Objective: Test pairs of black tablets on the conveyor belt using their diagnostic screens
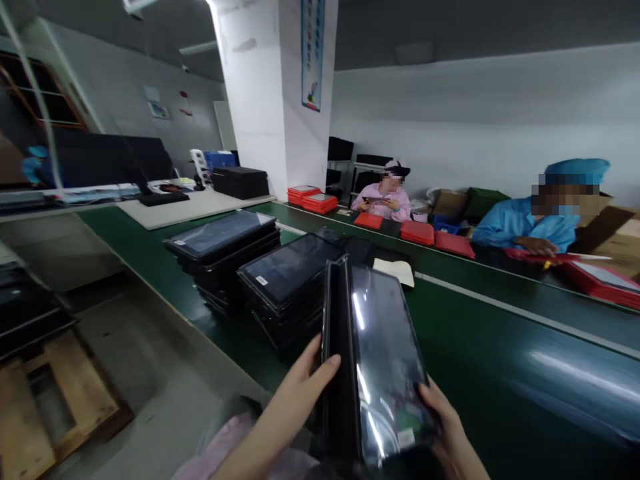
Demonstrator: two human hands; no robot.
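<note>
I hold a small stack of black tablets (pixel 380 360) on edge above the green conveyor belt (pixel 500 347); the front one is wrapped in glossy film. My left hand (pixel 300 393) grips the stack's left side, thumb on its edge. My right hand (pixel 445 420) clasps its lower right corner. Just beyond stand two taller stacks of black tablets: one close (pixel 290 280) and one farther left (pixel 223 247).
Across the belt two seated people, one in pink (pixel 385 197) and one in blue (pixel 530 223), handle red cases (pixel 435 237). A white pillar (pixel 275 93) rises behind. A wooden pallet (pixel 50 400) lies on the floor at left. A white sheet (pixel 397 270) rests on the belt.
</note>
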